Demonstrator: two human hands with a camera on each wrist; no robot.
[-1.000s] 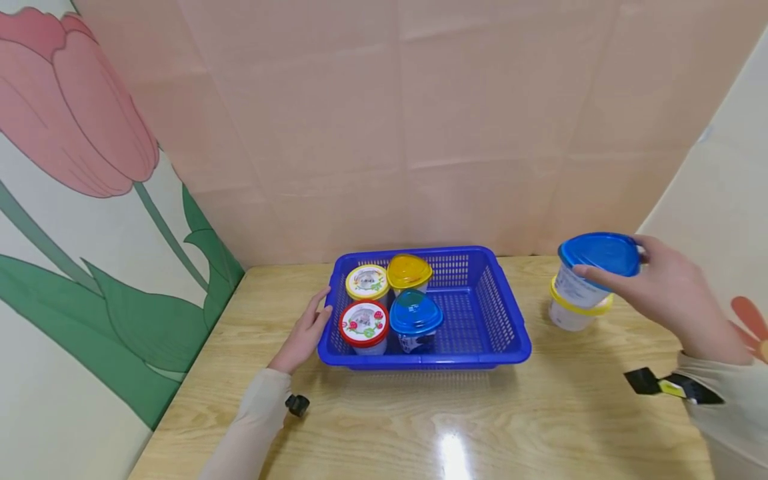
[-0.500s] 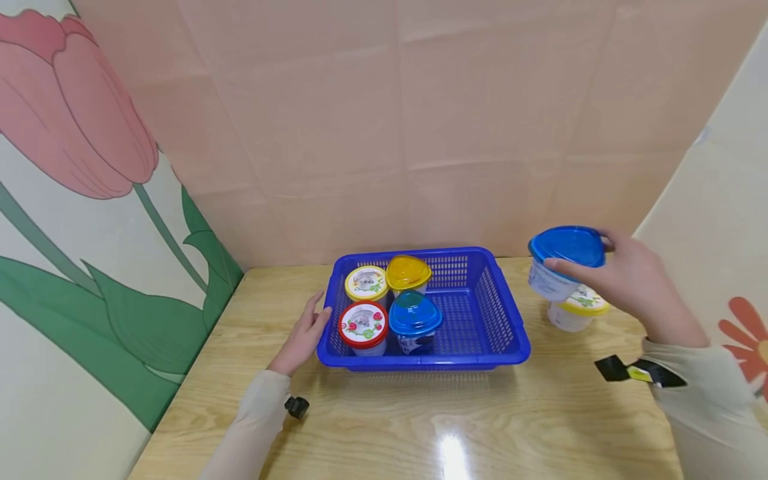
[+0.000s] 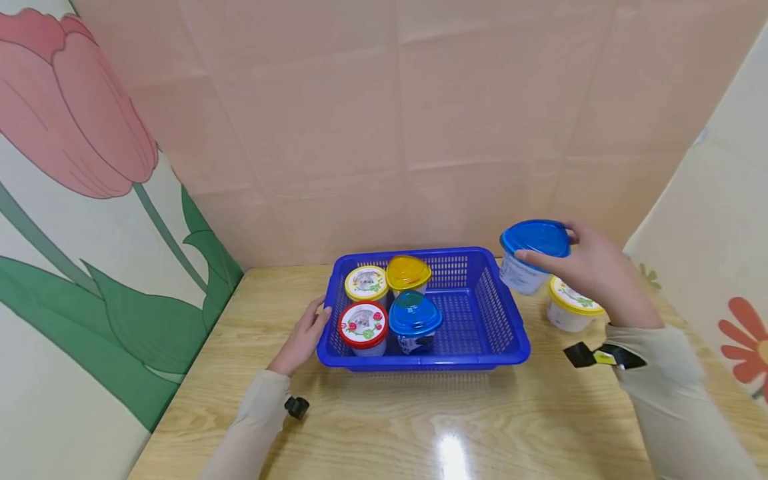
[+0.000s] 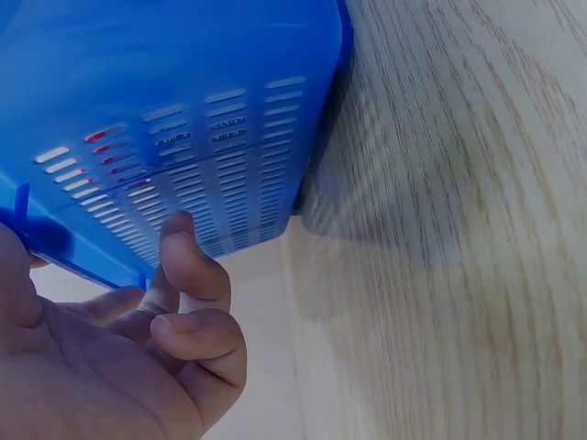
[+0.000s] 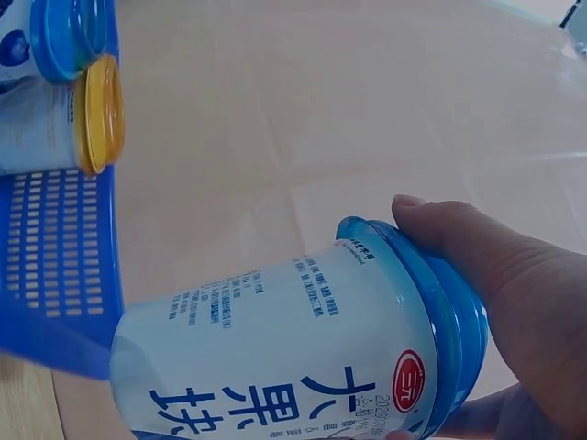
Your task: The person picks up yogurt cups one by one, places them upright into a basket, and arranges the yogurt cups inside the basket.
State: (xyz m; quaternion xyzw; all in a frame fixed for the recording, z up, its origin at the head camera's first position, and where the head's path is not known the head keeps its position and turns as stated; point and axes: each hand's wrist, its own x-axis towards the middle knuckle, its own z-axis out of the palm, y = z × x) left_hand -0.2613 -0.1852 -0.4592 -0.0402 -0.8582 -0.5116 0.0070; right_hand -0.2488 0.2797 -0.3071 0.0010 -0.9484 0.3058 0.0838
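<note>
My right hand (image 3: 600, 270) grips a yogurt cup (image 3: 523, 275) with a rounded, three-cornered blue lid, raised beside the basket's right end. In the right wrist view the white cup (image 5: 266, 357) lies sideways across the picture, with the thumb on its lid. My left hand (image 3: 303, 337) holds the left rim of the blue plastic basket (image 3: 420, 360), thumb at the rim. Seen from the left wrist, other fingers (image 4: 197, 275) curl loosely below the rim, outside the slotted wall. Inside the basket's left half stand a yellow-rimmed cup (image 3: 367, 283), a red-rimmed cup (image 3: 363, 325), a yellow-lidded cup (image 3: 409, 272) and a blue-lidded cup (image 3: 415, 313).
A tub with a yellow-rimmed printed lid (image 3: 573, 305) stands on the wooden table (image 3: 372, 427), right of the basket. A pink-beige covered wall (image 3: 420, 133) rises behind. Painted walls flank the table, with a tulip (image 3: 90, 113) on the left.
My right hand has carried the blue-lidded yogurt cup leftward, from above the yellow-rimmed tub to beside the basket's right rim. The tub is now more fully visible. My left hand stays at the basket.
</note>
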